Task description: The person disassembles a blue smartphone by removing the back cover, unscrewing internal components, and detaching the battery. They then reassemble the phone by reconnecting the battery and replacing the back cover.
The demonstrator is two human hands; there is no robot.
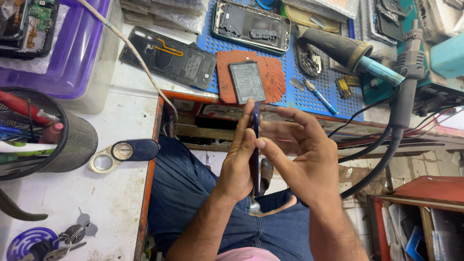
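My left hand and my right hand hold a thin dark blue phone part on edge between them, over my lap in blue jeans. Left fingers press along its left face; my right thumb and index finger pinch its upper edge. On the bench beyond lie a grey phone battery on an orange pad, an open phone frame on a blue perforated mat, and a dark phone back panel.
A hot-air gun and a soldering handle with black cables hang at the right. A mesh pen holder, a folding magnifier and keys sit on the white table at the left. A purple bin stands behind.
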